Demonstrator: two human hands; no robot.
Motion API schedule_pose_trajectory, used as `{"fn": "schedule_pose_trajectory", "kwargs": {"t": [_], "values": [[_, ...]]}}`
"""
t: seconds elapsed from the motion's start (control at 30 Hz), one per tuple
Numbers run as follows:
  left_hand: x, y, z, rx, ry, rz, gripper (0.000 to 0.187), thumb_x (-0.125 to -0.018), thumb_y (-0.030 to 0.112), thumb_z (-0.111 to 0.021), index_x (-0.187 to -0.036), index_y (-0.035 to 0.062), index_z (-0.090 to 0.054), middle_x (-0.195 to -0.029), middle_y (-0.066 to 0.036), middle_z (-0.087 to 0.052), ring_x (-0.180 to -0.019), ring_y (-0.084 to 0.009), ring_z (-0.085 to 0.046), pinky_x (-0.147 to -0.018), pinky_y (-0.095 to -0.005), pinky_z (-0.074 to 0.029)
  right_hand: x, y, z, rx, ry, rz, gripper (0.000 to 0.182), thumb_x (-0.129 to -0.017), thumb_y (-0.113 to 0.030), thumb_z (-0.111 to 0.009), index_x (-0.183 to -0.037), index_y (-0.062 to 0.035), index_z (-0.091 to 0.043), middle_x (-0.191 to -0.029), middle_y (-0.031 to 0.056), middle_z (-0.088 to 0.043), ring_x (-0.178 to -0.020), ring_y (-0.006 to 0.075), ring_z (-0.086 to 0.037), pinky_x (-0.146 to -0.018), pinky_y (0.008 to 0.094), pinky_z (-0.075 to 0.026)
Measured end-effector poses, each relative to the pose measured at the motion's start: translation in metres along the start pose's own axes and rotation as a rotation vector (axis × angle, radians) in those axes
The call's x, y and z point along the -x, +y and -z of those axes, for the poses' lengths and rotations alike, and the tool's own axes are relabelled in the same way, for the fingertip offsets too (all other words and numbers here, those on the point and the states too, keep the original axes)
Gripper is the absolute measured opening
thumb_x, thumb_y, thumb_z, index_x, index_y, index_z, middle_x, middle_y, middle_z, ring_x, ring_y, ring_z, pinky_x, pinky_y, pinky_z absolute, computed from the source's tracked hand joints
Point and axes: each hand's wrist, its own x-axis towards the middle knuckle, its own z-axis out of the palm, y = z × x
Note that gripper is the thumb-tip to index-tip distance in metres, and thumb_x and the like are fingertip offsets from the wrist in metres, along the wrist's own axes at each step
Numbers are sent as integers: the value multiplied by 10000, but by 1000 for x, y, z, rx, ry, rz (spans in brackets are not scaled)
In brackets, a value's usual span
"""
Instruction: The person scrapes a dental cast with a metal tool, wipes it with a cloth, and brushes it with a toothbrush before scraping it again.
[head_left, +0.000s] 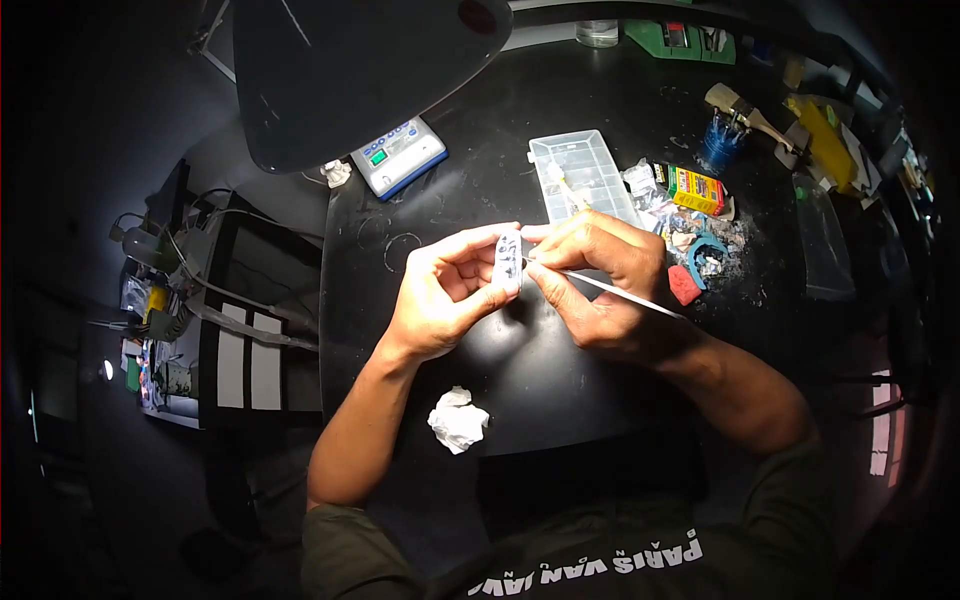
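Note:
Between the thumb and fingers of my left hand [448,290] is a small, flat grey-white piece [508,260] with dark marks, held upright. My right hand [605,280] pinches a thin white stick-like tool [630,297]. The tool's tip is at the right side of the piece; whether it touches cannot be made out. Both hands are over the middle of the black table [400,230]. Crumpled white tissue [459,420] lies nearer to me, below my left hand.
A clear compartment box [590,165], a yellow-red box [695,190], a red piece [684,285] and a blue curved piece [712,246] lie beyond or right of my right hand. A white-blue device [400,158] stands back left, partly under a dark lamp head [360,70].

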Motion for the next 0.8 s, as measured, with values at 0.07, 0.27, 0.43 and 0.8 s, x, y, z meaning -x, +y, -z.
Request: {"fn": "schedule_pose_trajectory", "kwargs": {"t": [0.07, 0.27, 0.43, 0.8], "values": [[0, -2, -3, 53, 0, -25, 550, -930, -85, -767, -1453, -50, -601, -1294, -181, -737, -1050, -154, -726, -955, -314, -605, 2, 1, 0, -11, 2, -24, 100, -815, 50, -765, -883, -6, -718, -796, 122, -708, -702, 262, -697, -644, 370, -544], [-1, 2, -5, 19, 15, 6, 565, -929, -92, -765, -1465, -65, -589, -1313, -200, -725, -1093, -181, -734, -998, -335, -600, 1, -1, -1, -10, -3, -29, 96, -816, 45, -773, -876, -13, -726, -791, 121, -706, -693, 261, -699, -640, 365, -543], [0, -3, -1, 7, 2, 9, 571, -931, -92, -765, -1472, -66, -583, -1325, -202, -719, -1091, -177, -732, -995, -330, -602, 2, 1, 0, -1, -12, -25, 101, -812, 43, -776, -875, -17, -725, -787, 125, -704, -687, 260, -701, -625, 360, -541], [1, -3, -3, 12, 5, 0, 554, -943, -74, -766, -1468, -53, -590, -1345, -192, -714, -1057, -157, -725, -941, -314, -613, -1, 0, 2, 19, -50, 28, 105, -793, 58, -760, -850, -13, -706, -839, 147, -740, -710, 286, -713, -643, 376, -551]]}}
